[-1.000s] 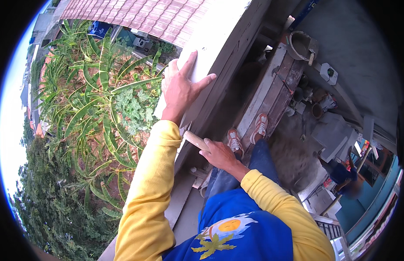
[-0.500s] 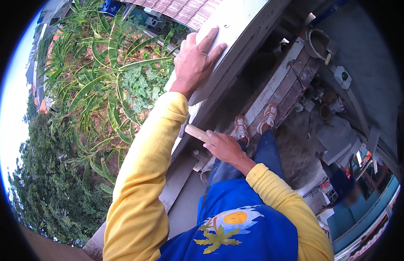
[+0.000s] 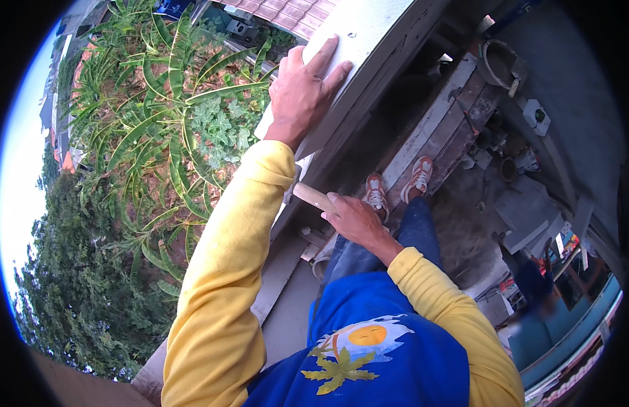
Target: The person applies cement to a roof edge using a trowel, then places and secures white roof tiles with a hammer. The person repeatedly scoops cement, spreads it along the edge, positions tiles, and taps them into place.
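Observation:
My left hand (image 3: 302, 95) lies with fingers spread on top of a pale, flat-faced slab (image 3: 358, 42) along the wall's edge. My right hand (image 3: 355, 216) is closed round a short, thick wooden-handled tool (image 3: 314, 197), held lower down, in front of my legs. The pale handle points up and left toward my left sleeve. A small grey piece shows beside its far end, partly covered by the sleeve; I cannot tell whether it belongs to the tool.
My feet stand on dusty wooden planks (image 3: 433, 125). A bucket (image 3: 499, 62) and a white electrical box (image 3: 535, 118) lie to the right. Another person (image 3: 531, 281) is below at the lower right. Beyond the wall, leafy plants (image 3: 172, 115) grow well below.
My right hand and the wooden-handled tool have shifted slightly up and to the right. My left hand stays on the slab, almost unmoved.

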Demonstrator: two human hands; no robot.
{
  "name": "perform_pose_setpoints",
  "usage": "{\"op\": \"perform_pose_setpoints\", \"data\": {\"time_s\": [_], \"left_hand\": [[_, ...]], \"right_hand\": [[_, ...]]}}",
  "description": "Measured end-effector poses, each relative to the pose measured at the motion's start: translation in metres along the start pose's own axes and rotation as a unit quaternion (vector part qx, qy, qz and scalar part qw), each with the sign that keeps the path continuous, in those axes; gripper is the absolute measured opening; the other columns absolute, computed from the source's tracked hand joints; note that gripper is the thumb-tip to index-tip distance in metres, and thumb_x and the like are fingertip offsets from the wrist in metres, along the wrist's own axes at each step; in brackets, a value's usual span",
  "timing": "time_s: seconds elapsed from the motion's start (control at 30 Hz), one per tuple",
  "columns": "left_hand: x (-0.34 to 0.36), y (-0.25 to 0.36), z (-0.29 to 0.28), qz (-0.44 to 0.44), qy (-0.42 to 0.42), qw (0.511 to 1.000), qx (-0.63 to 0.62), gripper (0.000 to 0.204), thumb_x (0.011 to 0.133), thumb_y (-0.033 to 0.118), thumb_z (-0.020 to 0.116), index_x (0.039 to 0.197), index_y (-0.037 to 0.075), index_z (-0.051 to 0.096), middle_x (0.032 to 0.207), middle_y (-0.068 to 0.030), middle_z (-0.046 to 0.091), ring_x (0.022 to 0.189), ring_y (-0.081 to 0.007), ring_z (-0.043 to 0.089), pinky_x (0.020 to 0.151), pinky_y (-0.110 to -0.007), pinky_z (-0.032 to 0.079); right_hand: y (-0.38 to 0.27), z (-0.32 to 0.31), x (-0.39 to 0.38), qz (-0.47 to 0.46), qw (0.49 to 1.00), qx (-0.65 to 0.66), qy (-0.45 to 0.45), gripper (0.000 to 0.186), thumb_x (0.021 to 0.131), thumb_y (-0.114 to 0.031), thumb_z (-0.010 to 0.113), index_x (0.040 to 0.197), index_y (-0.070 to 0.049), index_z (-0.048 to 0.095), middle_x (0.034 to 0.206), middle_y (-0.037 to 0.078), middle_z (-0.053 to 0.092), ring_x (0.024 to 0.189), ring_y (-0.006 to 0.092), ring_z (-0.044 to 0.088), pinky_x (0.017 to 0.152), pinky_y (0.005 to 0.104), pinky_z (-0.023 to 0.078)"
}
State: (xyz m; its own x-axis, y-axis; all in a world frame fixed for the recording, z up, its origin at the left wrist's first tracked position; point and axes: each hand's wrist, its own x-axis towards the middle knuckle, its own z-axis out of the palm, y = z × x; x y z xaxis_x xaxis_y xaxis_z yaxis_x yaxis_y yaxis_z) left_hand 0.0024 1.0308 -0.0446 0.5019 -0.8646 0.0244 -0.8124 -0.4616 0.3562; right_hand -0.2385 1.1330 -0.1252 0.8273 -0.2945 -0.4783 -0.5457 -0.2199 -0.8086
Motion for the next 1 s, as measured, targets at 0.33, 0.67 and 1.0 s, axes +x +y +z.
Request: {"op": "perform_pose_setpoints", "data": {"time_s": [0.33,0.67,1.0], "left_hand": [[-0.001,-0.024,-0.008,0.008,0.048,0.998,-0.048,0.069,0.103,0.064,0.063,0.159,0.026,0.056,0.142,-0.0225,0.06,0.133,-0.04,0.058,0.107,-0.053,0.05],[-0.05,-0.025,-0.028,-0.11,-0.031,0.993,-0.035,0.096,0.088,0.07,0.077,0.163,0.016,0.05,0.147,-0.0218,0.058,0.143,-0.0416,0.048,0.121,-0.069,0.02],[-0.028,0.0,0.0,-0.082,-0.024,0.996,0.009,0.071,0.096,0.063,0.072,0.161,0.042,0.053,0.159,-0.0272,0.046,0.147,-0.0448,0.043,0.12,-0.062,0.025]], "right_hand": [[0.007,-0.009,-0.047,0.206,0.932,0.296,-0.047,0.071,0.099,-0.023,0.076,0.156,0.002,0.041,0.087,0.014,0.069,0.059,0.0194,0.066,0.053,0.0348,0.055],[0.026,-0.129,-0.056,0.055,0.94,0.247,0.229,0.062,0.101,-0.01,0.066,0.155,0.006,0.043,0.094,0.015,0.069,0.07,0.0252,0.07,0.064,0.0364,0.057],[-0.065,-0.264,0.051,-0.181,0.898,-0.054,0.398,0.05,0.109,-0.029,0.065,0.142,0.008,0.056,0.119,0.036,0.072,0.111,0.0535,0.071,0.093,0.0533,0.061]]}}
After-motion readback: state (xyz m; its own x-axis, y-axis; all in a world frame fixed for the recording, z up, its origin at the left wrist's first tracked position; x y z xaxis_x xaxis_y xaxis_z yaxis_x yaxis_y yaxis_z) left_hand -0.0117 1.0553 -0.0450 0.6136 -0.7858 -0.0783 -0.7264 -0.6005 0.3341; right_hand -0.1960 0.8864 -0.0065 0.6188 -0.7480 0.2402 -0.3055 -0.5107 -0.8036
